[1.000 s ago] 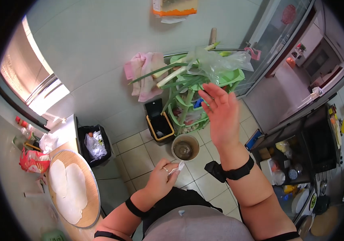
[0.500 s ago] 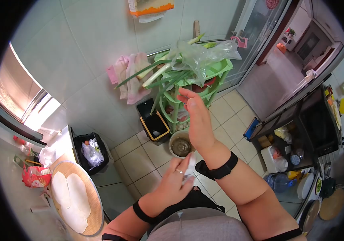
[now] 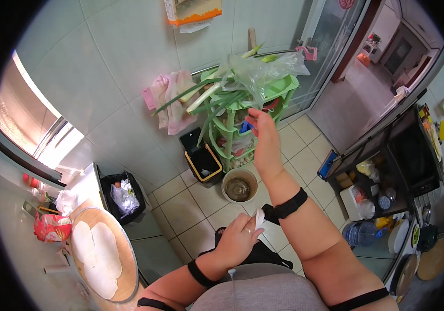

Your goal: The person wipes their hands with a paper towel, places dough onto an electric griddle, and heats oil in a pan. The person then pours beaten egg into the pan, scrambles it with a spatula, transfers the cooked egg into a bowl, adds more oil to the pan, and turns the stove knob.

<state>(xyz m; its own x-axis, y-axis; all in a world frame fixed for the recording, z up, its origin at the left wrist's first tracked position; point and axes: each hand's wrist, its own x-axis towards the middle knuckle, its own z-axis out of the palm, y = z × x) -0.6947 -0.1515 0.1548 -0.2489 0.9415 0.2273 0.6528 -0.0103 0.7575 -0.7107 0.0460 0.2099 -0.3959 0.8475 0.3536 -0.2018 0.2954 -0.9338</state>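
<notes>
My left hand (image 3: 237, 239) is closed on a white tissue (image 3: 259, 218), whose end sticks up beside the black strap on my right wrist. In front of me my right hand (image 3: 267, 142) is raised, its fingers slightly bent and apart, with nothing seen in them. Behind its fingertips stands a green tiered rack (image 3: 228, 129) with long scallions (image 3: 206, 98) and a clear plastic bag (image 3: 255, 72) on top. Below and left of that hand, a round bucket (image 3: 253, 179) sits on the tiled floor.
At left, flat white dough sheets (image 3: 105, 249) lie on a round board (image 3: 130, 269) by a black-lined bin (image 3: 109, 207). An open black-and-yellow bin (image 3: 191, 161) stands beside the rack. Shelves with a microwave (image 3: 413, 150) line the right; a doorway (image 3: 354, 114) opens behind.
My left hand has moved up and right with the tissue, nearer my right wrist. My right hand has shifted slightly right. The view has turned a little.
</notes>
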